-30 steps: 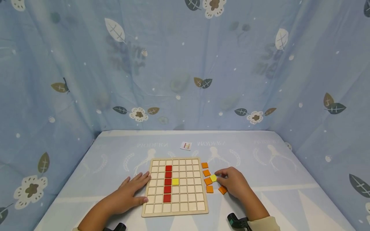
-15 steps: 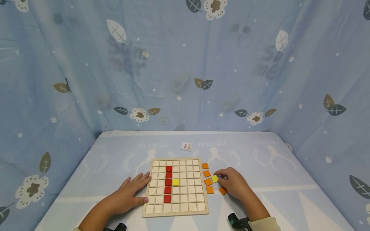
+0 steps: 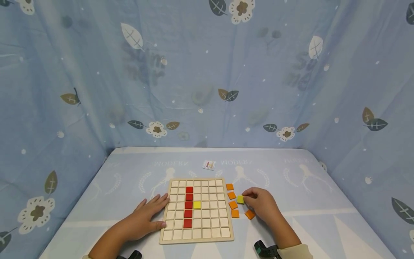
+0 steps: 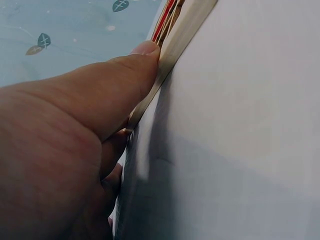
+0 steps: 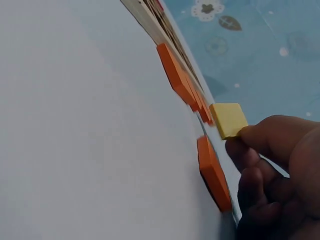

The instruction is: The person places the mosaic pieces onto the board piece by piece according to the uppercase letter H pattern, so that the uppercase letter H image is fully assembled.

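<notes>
My right hand (image 3: 263, 204) pinches a yellow square tile (image 5: 229, 120) between thumb and finger, raised off the table beside several orange tiles (image 3: 231, 195). One orange tile (image 5: 214, 172) lies apart, just below that hand. The wooden grid board (image 3: 196, 240) lies flat in the middle. A column of several red tiles (image 3: 188, 204) sits in its cells, with one yellow tile (image 3: 197, 205) next to the middle red one. My left hand (image 3: 143, 219) rests with its fingers spread and touches the board's left edge; in the left wrist view its thumb (image 4: 125, 82) lies against the frame.
A small printed card (image 3: 208, 165) with a coloured grid lies behind the board. A patterned cloth (image 3: 323, 187) covers the table, and blue curtains (image 3: 194, 79) stand around the back and sides. Dark wrist devices (image 3: 266, 249) show near the front edge.
The yellow tile in my right hand has lifted and tilted, shifting slightly right, away from the orange tile it overlapped. My left hand stays against the board.
</notes>
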The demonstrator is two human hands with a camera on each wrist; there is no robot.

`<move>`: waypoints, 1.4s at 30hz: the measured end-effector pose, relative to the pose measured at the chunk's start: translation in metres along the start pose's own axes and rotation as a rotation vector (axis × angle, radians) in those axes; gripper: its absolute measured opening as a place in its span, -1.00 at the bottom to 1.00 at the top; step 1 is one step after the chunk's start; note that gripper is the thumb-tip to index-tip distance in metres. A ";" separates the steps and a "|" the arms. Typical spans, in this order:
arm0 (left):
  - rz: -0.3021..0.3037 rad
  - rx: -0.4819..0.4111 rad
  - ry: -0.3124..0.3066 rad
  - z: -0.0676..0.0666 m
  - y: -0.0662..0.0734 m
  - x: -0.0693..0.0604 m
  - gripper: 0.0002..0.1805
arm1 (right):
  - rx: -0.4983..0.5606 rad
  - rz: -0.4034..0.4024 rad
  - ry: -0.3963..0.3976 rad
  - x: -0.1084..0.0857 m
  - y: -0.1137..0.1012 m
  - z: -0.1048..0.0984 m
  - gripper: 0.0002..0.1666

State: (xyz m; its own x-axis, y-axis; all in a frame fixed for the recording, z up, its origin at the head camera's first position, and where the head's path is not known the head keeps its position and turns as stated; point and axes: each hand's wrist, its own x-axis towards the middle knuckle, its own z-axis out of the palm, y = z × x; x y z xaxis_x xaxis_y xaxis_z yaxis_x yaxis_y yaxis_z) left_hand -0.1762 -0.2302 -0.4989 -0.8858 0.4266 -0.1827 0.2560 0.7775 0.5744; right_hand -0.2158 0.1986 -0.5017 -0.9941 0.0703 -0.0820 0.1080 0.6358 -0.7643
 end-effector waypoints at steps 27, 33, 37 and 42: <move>-0.019 0.012 -0.011 -0.001 -0.001 0.001 -0.01 | 0.060 -0.205 -0.165 -0.013 -0.071 0.077 -0.93; -0.018 0.024 -0.003 -0.001 -0.002 0.001 -0.02 | -0.001 -0.218 -0.154 -0.013 -0.072 0.080 -0.89; -0.023 0.021 0.000 0.000 -0.002 0.001 -0.01 | -0.039 -0.236 -0.148 -0.013 -0.072 0.080 -0.87; -0.018 0.013 0.003 0.001 -0.001 0.001 -0.01 | -0.077 -0.234 -0.146 -0.014 -0.072 0.079 -0.87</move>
State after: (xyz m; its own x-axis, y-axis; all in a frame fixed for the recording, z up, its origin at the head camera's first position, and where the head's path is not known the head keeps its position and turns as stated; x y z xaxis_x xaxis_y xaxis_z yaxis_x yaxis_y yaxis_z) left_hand -0.1772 -0.2296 -0.5009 -0.8915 0.4112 -0.1903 0.2450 0.7908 0.5608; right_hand -0.2095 0.0911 -0.4965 -0.9812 -0.1931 -0.0047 -0.1301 0.6784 -0.7231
